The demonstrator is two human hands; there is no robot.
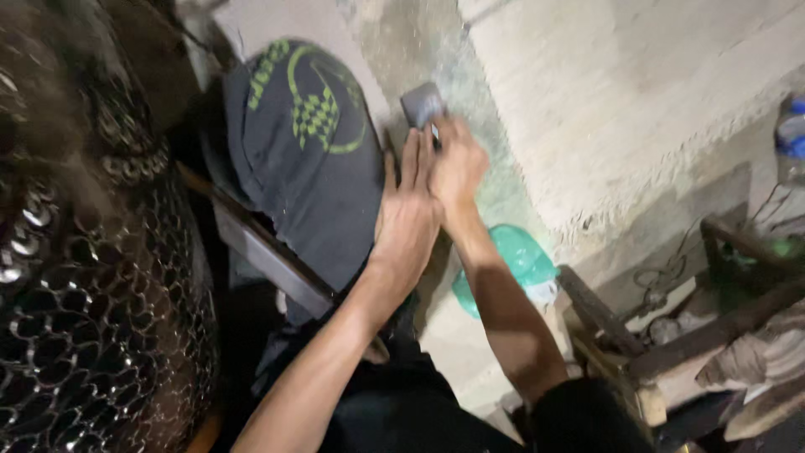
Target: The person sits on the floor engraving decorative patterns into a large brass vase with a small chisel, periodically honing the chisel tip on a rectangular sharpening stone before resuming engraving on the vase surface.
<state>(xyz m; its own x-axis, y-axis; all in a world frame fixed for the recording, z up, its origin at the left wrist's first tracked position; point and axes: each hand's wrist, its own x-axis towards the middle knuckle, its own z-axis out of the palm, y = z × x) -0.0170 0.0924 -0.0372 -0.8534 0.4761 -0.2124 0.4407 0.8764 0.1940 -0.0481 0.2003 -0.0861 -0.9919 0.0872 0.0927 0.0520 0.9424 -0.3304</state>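
Against the wall [637, 92], both hands [432, 197] grip a grey block [422, 104].

The right hand [457, 168] covers the lower part of a grey block [422, 102], so its full shape cannot be told, and the fingers' grip on it is blurred. The left hand [408, 220] hides part of the dark cloth [302, 143]. At the right edge a bottle [791, 138] is cut off. The metal mesh [101, 319] runs out at left and bottom. The green bag [521, 256] sits partly behind the right forearm
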